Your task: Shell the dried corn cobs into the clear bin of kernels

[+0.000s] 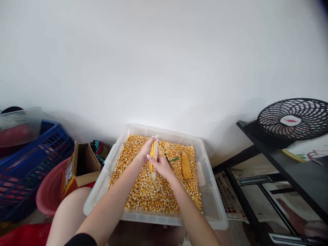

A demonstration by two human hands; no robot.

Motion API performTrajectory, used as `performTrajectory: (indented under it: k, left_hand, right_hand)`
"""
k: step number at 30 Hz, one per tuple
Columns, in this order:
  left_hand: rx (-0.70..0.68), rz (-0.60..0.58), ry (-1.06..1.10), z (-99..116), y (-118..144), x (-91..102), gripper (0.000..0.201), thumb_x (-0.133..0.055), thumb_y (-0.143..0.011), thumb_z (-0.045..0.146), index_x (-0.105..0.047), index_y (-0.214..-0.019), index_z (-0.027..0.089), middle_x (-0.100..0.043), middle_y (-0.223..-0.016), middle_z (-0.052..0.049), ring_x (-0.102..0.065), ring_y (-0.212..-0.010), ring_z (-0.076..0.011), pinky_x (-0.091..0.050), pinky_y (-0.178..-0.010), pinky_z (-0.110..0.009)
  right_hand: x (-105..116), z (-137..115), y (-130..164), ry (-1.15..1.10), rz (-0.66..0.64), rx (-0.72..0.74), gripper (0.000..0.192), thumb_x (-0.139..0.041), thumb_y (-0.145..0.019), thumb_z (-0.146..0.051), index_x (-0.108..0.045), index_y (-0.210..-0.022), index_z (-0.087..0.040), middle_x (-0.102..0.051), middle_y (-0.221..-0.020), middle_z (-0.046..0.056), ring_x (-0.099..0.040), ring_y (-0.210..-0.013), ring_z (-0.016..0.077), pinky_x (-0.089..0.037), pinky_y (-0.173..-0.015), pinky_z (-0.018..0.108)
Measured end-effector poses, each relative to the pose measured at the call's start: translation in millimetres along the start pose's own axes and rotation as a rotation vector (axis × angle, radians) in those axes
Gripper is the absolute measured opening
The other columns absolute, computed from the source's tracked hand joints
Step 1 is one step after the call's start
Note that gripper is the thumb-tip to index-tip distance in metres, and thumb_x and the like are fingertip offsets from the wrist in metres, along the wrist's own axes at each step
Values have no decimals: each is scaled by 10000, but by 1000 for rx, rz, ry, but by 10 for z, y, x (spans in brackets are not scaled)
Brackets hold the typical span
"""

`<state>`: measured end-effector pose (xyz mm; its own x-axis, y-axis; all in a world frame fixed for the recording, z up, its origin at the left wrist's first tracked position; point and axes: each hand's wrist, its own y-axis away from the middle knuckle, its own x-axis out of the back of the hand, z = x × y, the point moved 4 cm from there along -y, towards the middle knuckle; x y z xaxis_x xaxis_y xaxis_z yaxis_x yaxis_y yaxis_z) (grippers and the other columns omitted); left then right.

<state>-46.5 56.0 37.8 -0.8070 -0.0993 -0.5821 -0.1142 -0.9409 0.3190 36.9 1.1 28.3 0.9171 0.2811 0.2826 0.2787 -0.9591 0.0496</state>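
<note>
Here, from the head camera, both hands meet over a clear plastic tub (208, 191) resting on the person's lap and full of loose corn kernels (151, 191), so whatever comes off the cob drops straight in. The left hand (148, 147) wraps a half-stripped corn cob (153, 158), grip closed around its upper part, holding it upright above the kernels. The right hand (161, 165) is closed on the cob's lower part, with a green-handled tool (172, 160) just beside it; whether it holds the tool I cannot tell. A second, whole cob (186, 165) lies on the kernels close by.
</note>
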Motion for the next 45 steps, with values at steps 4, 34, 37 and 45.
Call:
performTrajectory:
  k: [4, 34, 37, 45]
  left_hand:
    - [62, -81, 49, -54, -12, -45, 354, -576, -680, 510, -543, -704, 159, -512, -471, 3, -478, -363, -106, -398, -362, -220]
    - [223, -396, -95, -224, 137, -187, 495, -449, -713, 536, -666, -716, 91, -649, -572, -81, -619, -604, -197, -456, -606, -261]
    - [263, -363, -17, -221, 110, -161, 508, -442, -701, 553, -660, -710, 95, -644, -561, -85, -618, -597, -206, -460, -594, -273]
    - [200, -327, -6, -192, 116, -235, 450, -450, -712, 498, -650, -719, 94, -642, -550, -81, -620, -598, -194, -463, -636, -266]
  right_hand:
    - [33, -32, 7, 40, 36, 32, 487, -425, -775, -574, -604, -962, -161, -615, -780, 54, -562, -768, 187, -421, -705, 264]
    - [201, -96, 52, 119, 82, 94, 535, -305, -840, -551, -612, -1000, -143, -624, -856, 68, -557, -825, 194, -417, -759, 286]
    - [221, -86, 43, 84, 86, 85, 553, -277, -848, -552, -620, -988, -142, -624, -886, 76, -555, -879, 206, -414, -790, 301]
    - [201, -114, 35, 105, 125, 121, 484, -362, -835, -522, -585, -1073, -164, -600, -1026, 84, -541, -954, 210, -401, -834, 306]
